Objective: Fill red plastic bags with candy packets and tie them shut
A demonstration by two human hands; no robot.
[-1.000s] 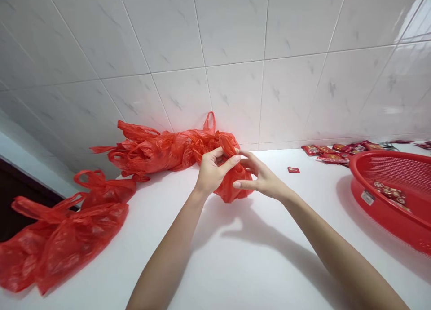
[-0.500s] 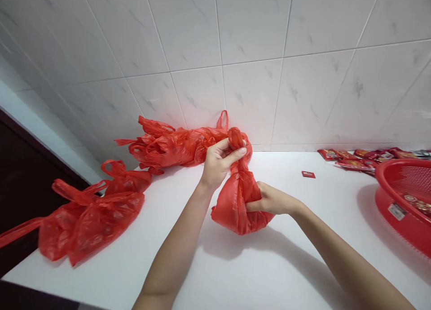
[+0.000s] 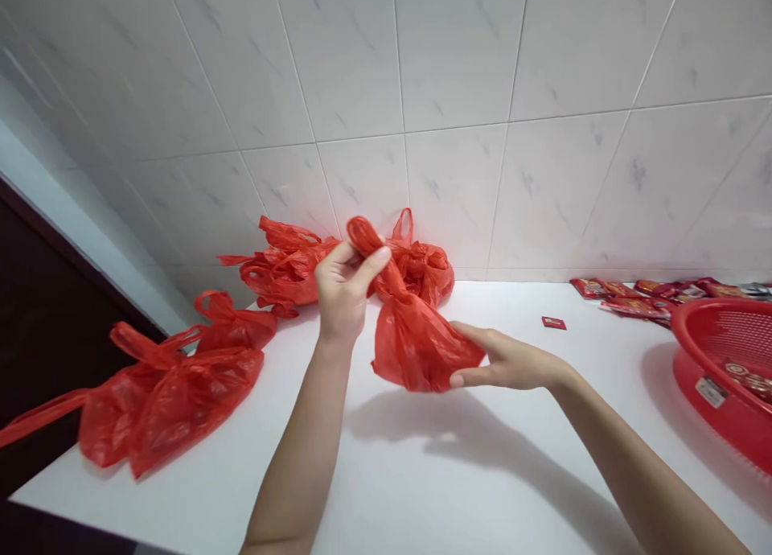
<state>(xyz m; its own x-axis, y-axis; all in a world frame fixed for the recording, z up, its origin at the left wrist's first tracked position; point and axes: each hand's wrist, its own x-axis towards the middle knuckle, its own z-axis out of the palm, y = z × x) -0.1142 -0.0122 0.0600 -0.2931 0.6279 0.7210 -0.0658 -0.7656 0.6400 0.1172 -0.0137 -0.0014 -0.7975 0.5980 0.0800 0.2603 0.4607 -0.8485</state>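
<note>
My left hand [image 3: 343, 285] is shut on the twisted top of a red plastic bag [image 3: 416, 350], which hangs bulging just above the white counter [image 3: 253, 426]. My right hand [image 3: 507, 362] is open and flat, its fingertips at the lower right side of that bag and holding nothing. Behind my left hand, a heap of red plastic carrier bags [image 3: 283, 269] lies against the wall. More red bags [image 3: 181, 398] lie in a bunch at the counter's left end.
A red plastic basket [image 3: 703, 330] with small packets inside stands at the right edge of view. Several red packets [image 3: 639, 293] lie along the wall, and one small red packet [image 3: 553, 322] lies apart. White marbled tiles rise behind. A dark floor shows beyond the left counter edge.
My right hand has let go of the bag and opened. My left hand has moved up and left with the bag's twisted top, and the bag now hangs from it.
</note>
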